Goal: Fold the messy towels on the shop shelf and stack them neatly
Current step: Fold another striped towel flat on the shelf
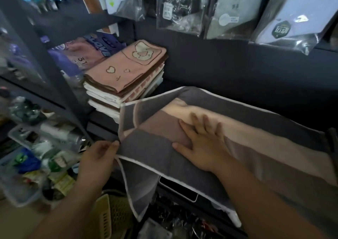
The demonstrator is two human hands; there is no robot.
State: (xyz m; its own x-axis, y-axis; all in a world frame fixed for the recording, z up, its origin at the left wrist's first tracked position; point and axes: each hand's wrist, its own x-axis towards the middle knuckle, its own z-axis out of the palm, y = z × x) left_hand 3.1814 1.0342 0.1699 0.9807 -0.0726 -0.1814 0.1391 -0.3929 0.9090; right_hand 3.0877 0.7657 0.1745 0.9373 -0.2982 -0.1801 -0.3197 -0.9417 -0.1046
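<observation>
Folding is the step in hand, by my read. Dark shop shelf (170, 85) carries the grey towel with white piping and brown and beige bands (256, 143), which is spread across it with the left flap hanging over the front edge. Stack of folded pink heart-print towels (126, 74) sits back-left, just beside it; can't tell if they touch. Right hand (203, 143) lies flat mid-towel, fingers (206, 123) straight and apart, so use it as the anchor. Left hand (98, 156) has its fingers clamped on the left hem. Suggest carrying that edge across, matching piping to piping, then smoothing outward. Risk: the hanging flap drags the cloth off.
</observation>
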